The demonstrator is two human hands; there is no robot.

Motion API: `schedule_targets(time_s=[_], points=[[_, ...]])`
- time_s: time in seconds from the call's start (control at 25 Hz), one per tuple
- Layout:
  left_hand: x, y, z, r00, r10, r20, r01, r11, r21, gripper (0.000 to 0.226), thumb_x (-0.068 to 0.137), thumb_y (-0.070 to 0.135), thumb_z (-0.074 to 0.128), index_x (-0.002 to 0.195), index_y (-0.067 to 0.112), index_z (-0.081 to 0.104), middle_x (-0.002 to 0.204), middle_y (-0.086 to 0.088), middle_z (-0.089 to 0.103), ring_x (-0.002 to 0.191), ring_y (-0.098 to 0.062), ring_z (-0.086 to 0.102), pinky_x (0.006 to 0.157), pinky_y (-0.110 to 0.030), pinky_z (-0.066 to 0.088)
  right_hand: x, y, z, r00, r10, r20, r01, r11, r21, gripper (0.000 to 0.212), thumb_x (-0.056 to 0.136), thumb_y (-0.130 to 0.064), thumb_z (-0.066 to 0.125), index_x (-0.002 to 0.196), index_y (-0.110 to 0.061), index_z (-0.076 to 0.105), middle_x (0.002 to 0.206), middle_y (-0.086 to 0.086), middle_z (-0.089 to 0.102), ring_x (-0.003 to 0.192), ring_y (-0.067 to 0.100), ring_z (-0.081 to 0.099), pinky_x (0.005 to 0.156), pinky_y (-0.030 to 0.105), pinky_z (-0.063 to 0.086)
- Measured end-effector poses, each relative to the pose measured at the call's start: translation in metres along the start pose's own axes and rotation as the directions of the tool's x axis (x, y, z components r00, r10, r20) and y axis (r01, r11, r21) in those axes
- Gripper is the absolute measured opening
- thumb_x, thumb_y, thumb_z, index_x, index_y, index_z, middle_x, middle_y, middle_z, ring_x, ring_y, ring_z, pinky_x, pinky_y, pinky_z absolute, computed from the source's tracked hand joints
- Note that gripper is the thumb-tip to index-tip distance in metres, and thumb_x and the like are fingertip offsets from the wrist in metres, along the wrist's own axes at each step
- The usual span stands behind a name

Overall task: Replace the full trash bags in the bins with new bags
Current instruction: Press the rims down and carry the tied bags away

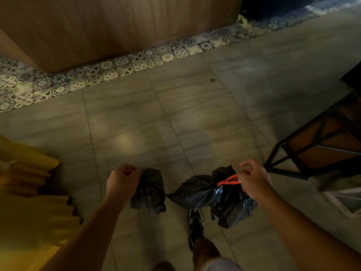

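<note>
Each grip is clamped: left hand (pixel 122 180) holds a small crumpled black plastic bag (pixel 149 190) hanging below it, right hand (pixel 252 180) a fuller red-tied black plastic bag (pixel 216 194).

Grey tiled floor (pixel 195 106), wooden wall (pixel 117 26)

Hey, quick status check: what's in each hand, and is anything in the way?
Left hand shut on small black bag. Right hand shut on big black bag by red ties. Black metal frame close on right.
</note>
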State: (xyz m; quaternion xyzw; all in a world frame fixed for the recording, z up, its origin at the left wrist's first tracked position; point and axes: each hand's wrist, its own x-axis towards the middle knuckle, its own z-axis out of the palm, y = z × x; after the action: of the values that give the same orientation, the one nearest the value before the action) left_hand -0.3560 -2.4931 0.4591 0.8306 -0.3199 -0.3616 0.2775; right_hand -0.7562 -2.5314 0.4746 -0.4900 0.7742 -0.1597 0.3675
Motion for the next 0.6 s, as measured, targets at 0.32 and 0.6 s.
schedule_targets(time_s=[0.32,0.6], points=[[0.164,0.120,-0.002,0.995,0.026,-0.095,-0.026,1.000,0.002,0.012,0.089,0.022,0.076,0.084,0.031,0.070,0.090,0.000,0.076,0.088,-0.025,0.072,0.078,-0.041,0.060,0.160,-0.136,0.014,1.000,-0.023,0.007,0.023,1.000,-0.012,0.020,0.093,-0.018,0.066,0.104,-0.033,0.060,0.093,-0.009,0.065,0.074,0.017,0.067,0.064,0.037,0.059],[0.337,0.196,-0.003,0.998,0.035,-0.051,-0.038,0.998,-0.050,0.009,0.090,0.024,0.076,0.085,0.030,0.072,0.086,0.004,0.076,0.084,-0.023,0.072,0.075,-0.038,0.060,0.292,-0.257,0.036,0.997,-0.015,-0.078,0.012,0.999,-0.039,0.018,0.094,-0.016,0.069,0.102,-0.031,0.063,0.096,-0.003,0.068,0.077,0.018,0.067,0.064,0.032,0.055]])
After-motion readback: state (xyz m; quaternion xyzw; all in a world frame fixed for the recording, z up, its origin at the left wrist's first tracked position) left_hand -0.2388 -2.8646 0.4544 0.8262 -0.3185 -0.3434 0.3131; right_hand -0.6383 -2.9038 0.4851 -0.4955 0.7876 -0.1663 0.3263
